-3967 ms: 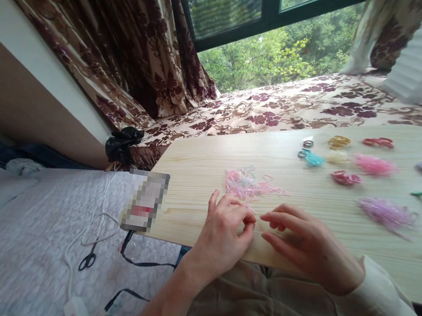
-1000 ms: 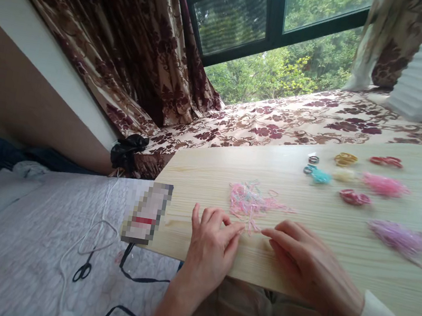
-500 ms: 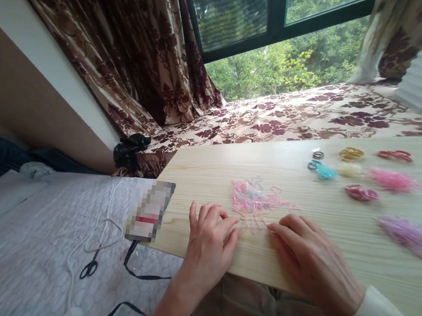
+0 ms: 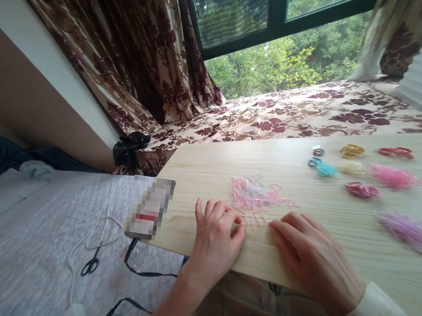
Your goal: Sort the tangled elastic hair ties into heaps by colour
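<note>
A loose heap of thin pink and pale elastic bands (image 4: 251, 196) lies on the light wooden board (image 4: 209, 168). My left hand (image 4: 216, 241) rests on the board just below the heap, fingers curled, thumb and forefinger pinched together at the heap's near edge. My right hand (image 4: 311, 259) lies to the right of it, fingers stretched flat and pointing left, fingertips touching the board beside the heap's stray bands. What the left pinch holds is too small to see.
Sorted little piles sit further right: teal (image 4: 323, 168), yellow (image 4: 352, 150), red (image 4: 396, 152), pink (image 4: 392, 177), purple (image 4: 413, 231). A blurred flat object (image 4: 149, 207) overhangs the board's left corner. Scissors (image 4: 90, 265) and a white cable (image 4: 98, 225) lie on the quilt.
My left hand's fingers have curled in and pinched at the heap's near edge. My right hand has stayed beside the heap. The view has shifted slightly.
</note>
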The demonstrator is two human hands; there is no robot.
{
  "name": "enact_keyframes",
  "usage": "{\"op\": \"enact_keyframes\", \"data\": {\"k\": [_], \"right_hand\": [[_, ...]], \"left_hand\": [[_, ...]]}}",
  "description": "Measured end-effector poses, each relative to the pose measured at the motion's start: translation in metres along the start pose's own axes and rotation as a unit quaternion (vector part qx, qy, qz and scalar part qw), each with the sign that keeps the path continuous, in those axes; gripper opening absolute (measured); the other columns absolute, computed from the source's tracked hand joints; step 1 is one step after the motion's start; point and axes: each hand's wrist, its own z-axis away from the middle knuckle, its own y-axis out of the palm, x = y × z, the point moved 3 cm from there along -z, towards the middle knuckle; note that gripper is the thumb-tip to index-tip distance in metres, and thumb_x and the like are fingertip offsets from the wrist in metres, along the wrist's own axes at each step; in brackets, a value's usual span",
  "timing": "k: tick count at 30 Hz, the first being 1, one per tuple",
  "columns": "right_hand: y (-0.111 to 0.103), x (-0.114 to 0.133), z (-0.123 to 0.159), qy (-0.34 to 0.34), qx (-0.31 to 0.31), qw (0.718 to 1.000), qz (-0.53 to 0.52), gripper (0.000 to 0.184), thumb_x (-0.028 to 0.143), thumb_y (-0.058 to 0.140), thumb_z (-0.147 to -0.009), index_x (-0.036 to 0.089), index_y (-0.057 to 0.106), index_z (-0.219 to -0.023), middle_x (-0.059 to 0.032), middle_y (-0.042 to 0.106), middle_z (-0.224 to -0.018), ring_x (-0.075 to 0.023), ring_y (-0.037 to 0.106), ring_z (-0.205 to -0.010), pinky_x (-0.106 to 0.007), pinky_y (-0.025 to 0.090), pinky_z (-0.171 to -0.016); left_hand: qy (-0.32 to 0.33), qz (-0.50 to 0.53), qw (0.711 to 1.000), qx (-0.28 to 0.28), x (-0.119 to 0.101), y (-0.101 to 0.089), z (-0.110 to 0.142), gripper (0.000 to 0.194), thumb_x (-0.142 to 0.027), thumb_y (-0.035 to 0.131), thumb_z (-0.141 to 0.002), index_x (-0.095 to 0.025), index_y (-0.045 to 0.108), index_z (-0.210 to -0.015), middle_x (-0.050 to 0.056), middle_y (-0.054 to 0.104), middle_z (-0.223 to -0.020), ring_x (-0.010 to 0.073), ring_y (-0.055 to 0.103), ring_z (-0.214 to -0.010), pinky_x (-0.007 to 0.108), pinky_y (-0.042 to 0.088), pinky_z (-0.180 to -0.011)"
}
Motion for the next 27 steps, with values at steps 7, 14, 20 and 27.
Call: {"op": "enact_keyframes", "data": {"k": [7,14,20,27], "right_hand": [[0.001,0.001,0.001,0.001,0.005,1.0,0.0,0.023,0.019,0.045,-0.092,0.021,0.066,-0.082,-0.0055,0.063,-0.079,-0.0178,0.058,-0.075,-0.03,0.046,-0.068],[0.0,0.001,0.0,-0.004,-0.001,1.0,-0.014,0.025,0.02,0.043,-0.092,0.021,0.067,-0.085,-0.006,0.064,-0.079,-0.0174,0.059,-0.074,-0.03,0.047,-0.067],[-0.002,0.003,0.0,-0.017,0.002,0.999,-0.027,0.026,0.022,0.042,-0.094,0.02,0.065,-0.083,-0.0059,0.063,-0.079,-0.0175,0.058,-0.073,-0.03,0.047,-0.066],[-0.001,0.002,-0.001,-0.024,0.001,0.999,-0.034,0.026,0.021,0.042,-0.094,0.02,0.063,-0.079,-0.0063,0.064,-0.08,-0.018,0.059,-0.074,-0.031,0.047,-0.067]], "left_hand": [[0.02,-0.009,1.0,0.013,-0.003,0.0,-0.004,0.013,-0.013,0.057,-0.085,-0.021,0.059,-0.074,0.0,0.063,-0.085,0.0203,0.053,-0.097,0.057,0.024,-0.111],[0.03,0.045,0.999,0.01,-0.004,-0.003,-0.002,0.014,-0.011,0.058,-0.082,-0.021,0.059,-0.073,0.001,0.066,-0.083,0.0204,0.057,-0.099,0.057,0.023,-0.112],[0.015,0.08,0.996,-0.021,-0.009,-0.004,-0.006,0.016,-0.008,0.058,-0.079,-0.022,0.061,-0.07,0.002,0.067,-0.083,0.02,0.061,-0.097,0.058,0.022,-0.113],[0.006,0.095,0.995,-0.016,-0.014,-0.004,-0.011,0.018,-0.006,0.059,-0.079,-0.022,0.062,-0.071,0.001,0.069,-0.084,0.0192,0.06,-0.097,0.055,0.026,-0.113]]}}
